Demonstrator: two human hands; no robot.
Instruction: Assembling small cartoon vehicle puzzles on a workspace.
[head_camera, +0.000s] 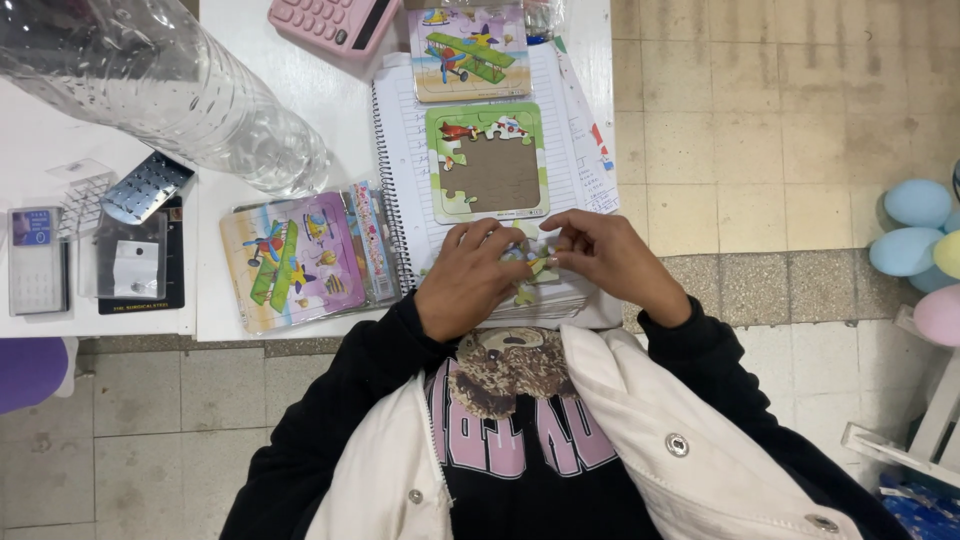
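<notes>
Clear plastic bottle looming closest, over the table's left part. Near the front edge, left hand and right hand pinching small puzzle pieces together, seemingly to join them. Just beyond, on a spiral notebook, half-filled green puzzle tray awaiting pieces.

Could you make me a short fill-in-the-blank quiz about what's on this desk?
1. Both hands, the left hand and the right hand, pinch small puzzle ____.
2. The puzzle tray lies on a spiral ____.
3. The calculator is coloured ____.
4. The finished puzzle shows a ____.

Missing words: pieces; notebook; pink; plane
</notes>
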